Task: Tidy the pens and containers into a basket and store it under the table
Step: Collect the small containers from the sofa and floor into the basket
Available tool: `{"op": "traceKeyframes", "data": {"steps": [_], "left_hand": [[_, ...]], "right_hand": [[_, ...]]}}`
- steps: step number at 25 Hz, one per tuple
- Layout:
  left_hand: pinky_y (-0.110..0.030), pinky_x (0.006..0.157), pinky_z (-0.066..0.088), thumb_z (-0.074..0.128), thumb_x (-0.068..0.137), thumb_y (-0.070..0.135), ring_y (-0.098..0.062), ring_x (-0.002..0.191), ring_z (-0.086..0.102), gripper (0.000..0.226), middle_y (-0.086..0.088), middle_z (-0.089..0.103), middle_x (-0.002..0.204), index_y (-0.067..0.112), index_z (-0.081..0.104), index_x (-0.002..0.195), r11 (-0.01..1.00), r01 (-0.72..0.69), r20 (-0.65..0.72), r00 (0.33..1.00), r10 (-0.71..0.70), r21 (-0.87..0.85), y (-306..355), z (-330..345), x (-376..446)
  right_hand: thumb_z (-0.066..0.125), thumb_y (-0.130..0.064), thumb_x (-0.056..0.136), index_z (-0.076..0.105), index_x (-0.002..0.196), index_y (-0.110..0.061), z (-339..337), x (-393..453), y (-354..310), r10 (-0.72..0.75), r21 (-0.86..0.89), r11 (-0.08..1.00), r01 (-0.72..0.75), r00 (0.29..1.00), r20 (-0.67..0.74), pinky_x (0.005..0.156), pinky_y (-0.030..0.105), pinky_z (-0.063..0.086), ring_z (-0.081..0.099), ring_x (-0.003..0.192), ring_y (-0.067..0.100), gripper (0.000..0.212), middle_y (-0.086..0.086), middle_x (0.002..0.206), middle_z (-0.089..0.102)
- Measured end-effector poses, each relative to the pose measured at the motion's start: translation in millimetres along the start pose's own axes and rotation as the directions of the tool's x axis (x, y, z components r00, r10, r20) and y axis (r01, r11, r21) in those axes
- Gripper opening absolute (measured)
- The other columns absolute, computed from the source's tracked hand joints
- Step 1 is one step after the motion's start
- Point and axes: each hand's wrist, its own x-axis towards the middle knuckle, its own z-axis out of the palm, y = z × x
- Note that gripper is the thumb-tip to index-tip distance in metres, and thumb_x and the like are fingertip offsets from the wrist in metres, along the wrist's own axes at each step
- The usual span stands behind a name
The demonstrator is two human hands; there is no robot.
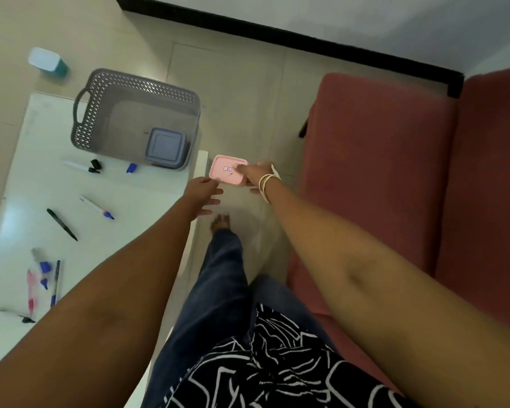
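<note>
2 bare arms stretched forward, right hand (255,173) apparently in a closed grip, left hand (202,191) open, fingers spread

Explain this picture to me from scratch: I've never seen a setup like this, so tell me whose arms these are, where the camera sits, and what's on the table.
No machine here: a camera worn on a person's head looks down at their own two arms. The right hand grips a pink lidded container beyond the white table's edge, and the left hand steadies its near corner. On the table stands a grey basket already holding a grey-blue lidded container. Loose pens and caps, like a black pen, lie scattered. A red sofa sits to the right.
</note>
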Motion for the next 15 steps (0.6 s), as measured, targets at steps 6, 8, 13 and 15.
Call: {"op": "traceKeyframes", "data": {"steps": [6, 8, 13, 15], "left_hand": [[-0.04, 0.085, 0.044, 0.046, 0.101, 0.03, -0.025, 0.098, 0.056, 0.038, -0.009, 0.059, 0.11, 0.007, 0.052, 0.13, 0.997, 0.071, -0.086, 0.994, -0.074, -0.034, 60.4, -69.8, 62.9], [-0.042, 0.087, 0.044, 0.046, 0.101, 0.029, -0.026, 0.099, 0.056, 0.037, -0.012, 0.059, 0.113, 0.005, 0.054, 0.127, 0.996, 0.077, -0.133, 0.988, -0.083, -0.051, 73.4, -82.5, 84.5], [-0.041, 0.097, 0.043, 0.048, 0.099, 0.023, -0.032, 0.114, 0.053, 0.025, -0.019, 0.055, 0.115, 0.004, 0.057, 0.113, 0.998, 0.064, -0.303, 0.951, -0.058, 0.009, 87.8, -95.0, 142.4], [-0.04, 0.106, 0.039, 0.052, 0.097, 0.019, -0.034, 0.128, 0.048, 0.04, -0.02, 0.051, 0.136, 0.0, 0.05, 0.132, 0.992, 0.08, -0.396, 0.918, -0.035, 0.097, 91.3, -97.7, 165.4]], "right_hand": [[0.08, -0.047, 0.051, 0.072, 0.097, -0.006, 56.4, 94.5, -96.6, -0.013, -0.181, 0.983, 0.005, 0.999, -0.043, 0.076, 0.042, 0.061, 0.074, 0.085, 0.028, 0.062, 0.014, 0.095, 0.075], [0.082, -0.043, 0.055, 0.071, 0.1, -0.005, 66.9, 98.0, -136.8, -0.025, -0.245, 0.969, 0.018, 0.999, -0.024, 0.076, 0.042, 0.061, 0.073, 0.084, 0.028, 0.06, 0.013, 0.096, 0.074], [0.078, -0.034, 0.073, 0.065, 0.113, -0.003, 92.8, 123.0, -193.5, -0.107, -0.421, 0.897, 0.137, 0.99, 0.094, 0.083, 0.035, 0.058, 0.07, 0.097, 0.031, 0.053, 0.016, 0.112, 0.069], [0.073, -0.027, 0.079, 0.06, 0.121, -0.003, 106.9, 141.6, -205.5, -0.151, -0.47, 0.859, 0.203, 0.978, 0.148, 0.089, 0.036, 0.055, 0.065, 0.108, 0.033, 0.05, 0.017, 0.122, 0.065]]}}
